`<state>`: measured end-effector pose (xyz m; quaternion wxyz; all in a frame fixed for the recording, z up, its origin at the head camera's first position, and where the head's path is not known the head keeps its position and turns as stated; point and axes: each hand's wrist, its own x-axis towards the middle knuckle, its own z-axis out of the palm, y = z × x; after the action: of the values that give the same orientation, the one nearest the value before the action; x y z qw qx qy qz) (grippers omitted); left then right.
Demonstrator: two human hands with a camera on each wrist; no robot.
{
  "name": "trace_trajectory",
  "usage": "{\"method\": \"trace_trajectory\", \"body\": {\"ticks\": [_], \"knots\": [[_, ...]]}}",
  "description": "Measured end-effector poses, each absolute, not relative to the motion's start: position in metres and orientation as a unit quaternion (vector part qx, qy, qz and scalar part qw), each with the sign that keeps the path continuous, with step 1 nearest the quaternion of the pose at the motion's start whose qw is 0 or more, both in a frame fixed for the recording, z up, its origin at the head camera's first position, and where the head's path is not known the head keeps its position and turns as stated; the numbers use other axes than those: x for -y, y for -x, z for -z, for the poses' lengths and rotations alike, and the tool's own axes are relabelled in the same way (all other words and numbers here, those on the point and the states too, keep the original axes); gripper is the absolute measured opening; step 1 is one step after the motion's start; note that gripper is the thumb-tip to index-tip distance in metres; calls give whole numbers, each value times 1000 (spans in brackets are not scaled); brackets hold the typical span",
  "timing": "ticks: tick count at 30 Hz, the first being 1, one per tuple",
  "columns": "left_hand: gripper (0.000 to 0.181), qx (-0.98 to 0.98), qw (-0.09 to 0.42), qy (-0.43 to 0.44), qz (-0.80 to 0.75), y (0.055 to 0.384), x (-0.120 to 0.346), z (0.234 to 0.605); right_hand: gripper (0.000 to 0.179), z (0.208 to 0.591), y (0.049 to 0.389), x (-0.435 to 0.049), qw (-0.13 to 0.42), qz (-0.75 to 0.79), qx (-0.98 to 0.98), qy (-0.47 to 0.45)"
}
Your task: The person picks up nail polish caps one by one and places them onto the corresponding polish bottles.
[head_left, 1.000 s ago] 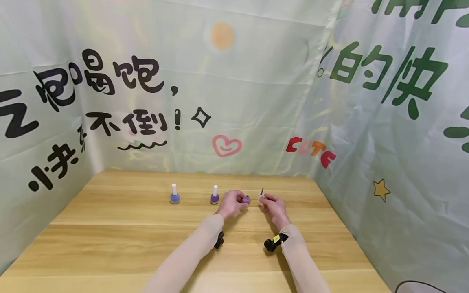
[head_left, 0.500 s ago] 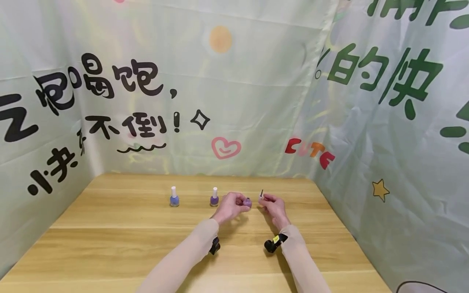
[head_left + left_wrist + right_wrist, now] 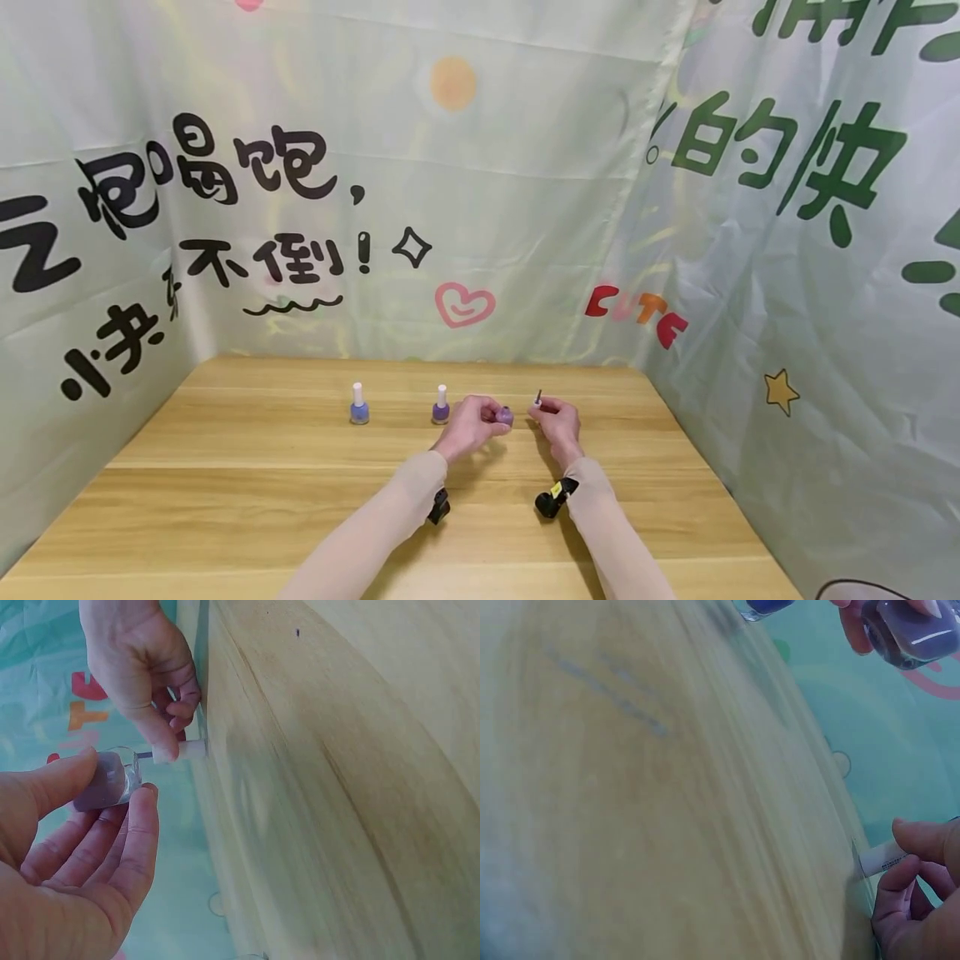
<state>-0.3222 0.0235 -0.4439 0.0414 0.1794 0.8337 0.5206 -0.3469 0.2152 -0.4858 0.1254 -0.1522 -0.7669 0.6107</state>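
Note:
My left hand [image 3: 472, 425] pinches an uncapped nail polish bottle [image 3: 105, 784] of muted purple between thumb and fingers, above the table. To its right, my right hand [image 3: 560, 419] grips the bottle's white cap [image 3: 180, 751], with the dark brush [image 3: 538, 395] pointing up. A small gap separates brush and bottle in the head view; they overlap in the left wrist view. Left of my left hand stands a darker purple nail polish bottle [image 3: 441, 412], with a blue one [image 3: 359, 412] farther left. Both are upright and carry white caps.
The wooden table [image 3: 225, 500] reaches back to a pale green printed cloth [image 3: 525, 208] that hangs behind it and along both sides. Black wrist cameras [image 3: 556, 499] sit on both forearms. Small dark and bluish marks show on the tabletop in the wrist views.
My left forearm has shifted a little to the left, and the bottle in that hand now sits more upright. My right forearm has drifted slightly left, still with the cap and brush.

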Motion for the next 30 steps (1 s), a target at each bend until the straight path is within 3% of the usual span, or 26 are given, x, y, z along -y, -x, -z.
{"method": "trace_trajectory", "body": {"ticks": [11, 19, 27, 30], "knots": [[22, -834, 37, -172, -524, 323, -13, 448, 31, 488, 347, -212, 124, -620, 761, 144], [20, -824, 23, -169, -539, 323, -7, 450, 36, 484, 342, -212, 87, -652, 746, 105], [22, -821, 6, -172, -545, 319, -2, 452, 41, 482, 343, -217, 94, -709, 699, 24], [22, -813, 2, -174, -556, 319, 1, 453, 31, 477, 341, -217, 109, -744, 659, 12]]}}
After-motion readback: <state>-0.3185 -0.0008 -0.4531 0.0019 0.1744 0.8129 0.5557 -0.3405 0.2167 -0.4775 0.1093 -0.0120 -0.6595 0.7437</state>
